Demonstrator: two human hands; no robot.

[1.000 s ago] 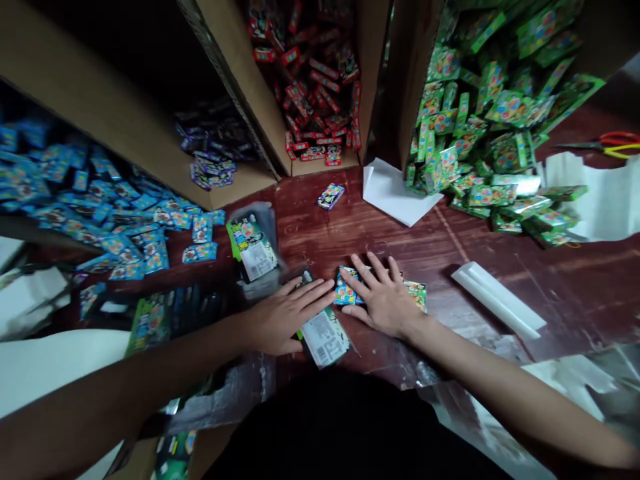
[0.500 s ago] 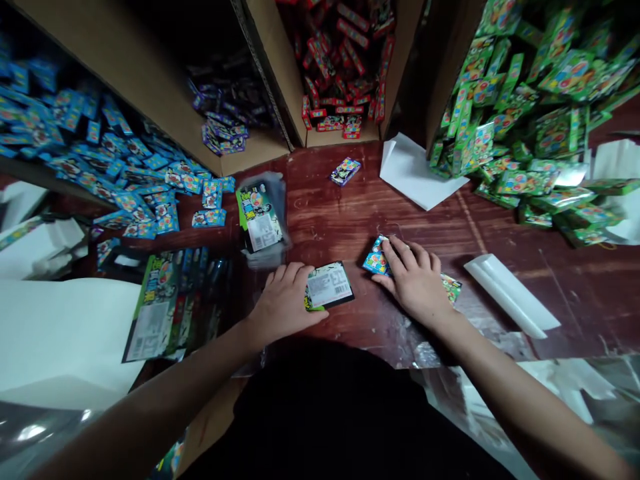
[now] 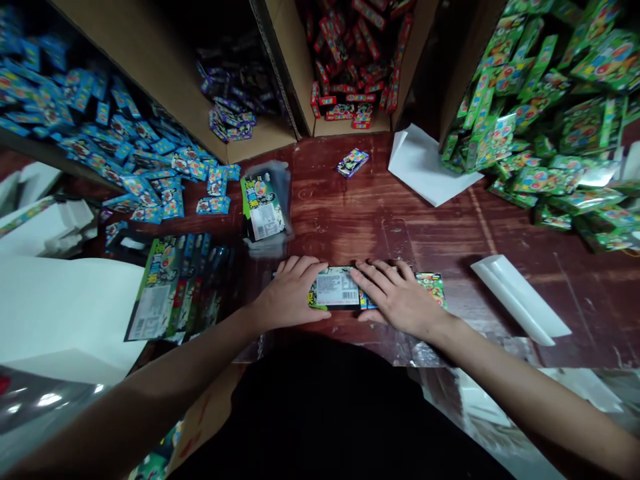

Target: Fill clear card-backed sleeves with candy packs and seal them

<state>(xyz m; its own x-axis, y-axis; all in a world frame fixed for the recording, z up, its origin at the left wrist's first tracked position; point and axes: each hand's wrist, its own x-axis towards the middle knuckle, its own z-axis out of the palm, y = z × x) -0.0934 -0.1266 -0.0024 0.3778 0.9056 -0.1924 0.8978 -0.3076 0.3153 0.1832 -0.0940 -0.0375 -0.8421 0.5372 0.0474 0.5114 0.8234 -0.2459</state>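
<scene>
My left hand is closed around the left part of a printed plastic pouch, which lies flat on the table with its grey label and barcode facing up. My right hand lies over a row of small candy-style boxes, fingers curved along the far side and thumb on the near side. A blue box shows at the pouch's right edge, against my fingers. From under the right of that hand sticks out a green box. The boxes in between are hidden by the hand.
Behind stand cartons of blue boxes, purple boxes, red boxes and green boxes. A stack of pouches, filled packs, one purple box, white paper and a rolled white sheet lie around.
My right hand has slid left with the row of boxes, up to the pouch's right edge. The gap between the blue box and the pouch has closed. My left hand stays on the pouch.
</scene>
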